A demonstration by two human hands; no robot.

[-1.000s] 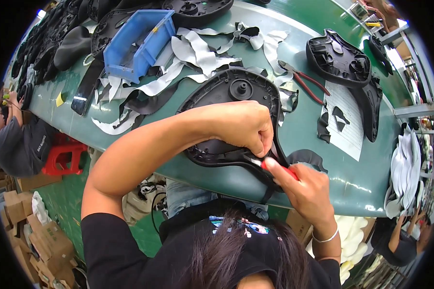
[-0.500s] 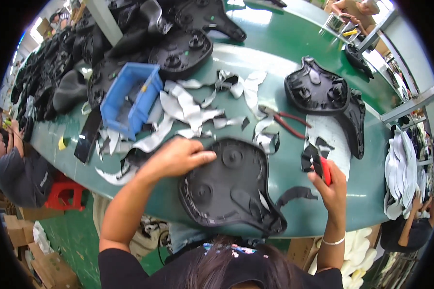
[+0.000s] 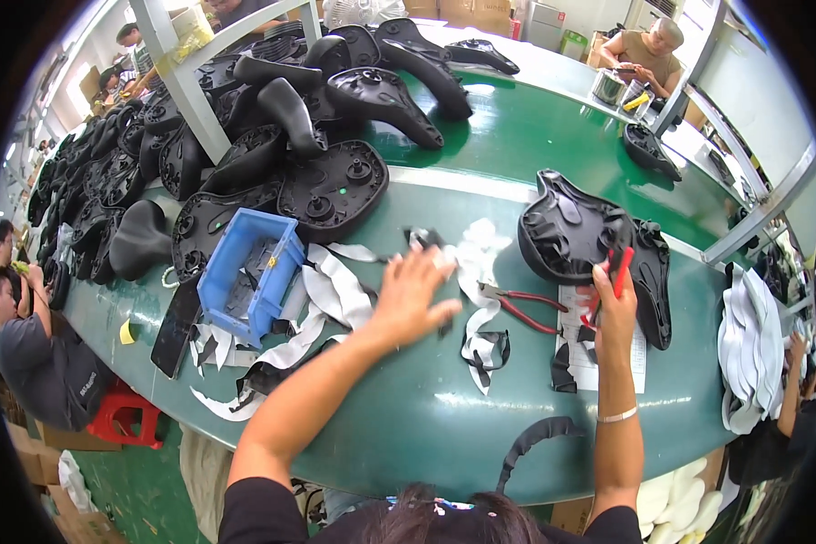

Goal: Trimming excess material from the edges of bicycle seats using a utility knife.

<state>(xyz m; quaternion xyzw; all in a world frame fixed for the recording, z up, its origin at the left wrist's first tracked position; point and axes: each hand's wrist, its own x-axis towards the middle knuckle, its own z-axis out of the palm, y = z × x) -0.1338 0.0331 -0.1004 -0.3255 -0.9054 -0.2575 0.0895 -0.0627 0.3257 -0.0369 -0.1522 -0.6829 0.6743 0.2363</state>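
My left hand (image 3: pixel 414 295) is spread open above the table, over pale and black offcut strips (image 3: pixel 340 295); nothing shows in its fingers. My right hand (image 3: pixel 615 304) is closed round a red-handled hand tool (image 3: pixel 624 272), whose working end I cannot make out. Just beyond it lies a black bicycle saddle (image 3: pixel 571 222), underside up, partly over another black saddle (image 3: pixel 655 290). Between my hands rest red-handled pliers (image 3: pixel 526 306), jaws toward the left. A curved black strip (image 3: pixel 539 440) lies near the front edge. Beside the right wrist are black scraps (image 3: pixel 564 367) on a white sheet (image 3: pixel 621 367).
Left of the scraps stands a blue bin (image 3: pixel 249 281), with a dark flat object (image 3: pixel 174 331) beside it. Black saddles (image 3: pixel 335 190) are heaped at the far left around a metal post (image 3: pixel 186 82). White cut pieces (image 3: pixel 751 344) hang at the right. Co-workers sit around.
The saddle in front of me is gone from that spot. My left hand has moved right and away from me, its fingers spreading. My right hand has moved farther forward with the tool. The view has shifted.
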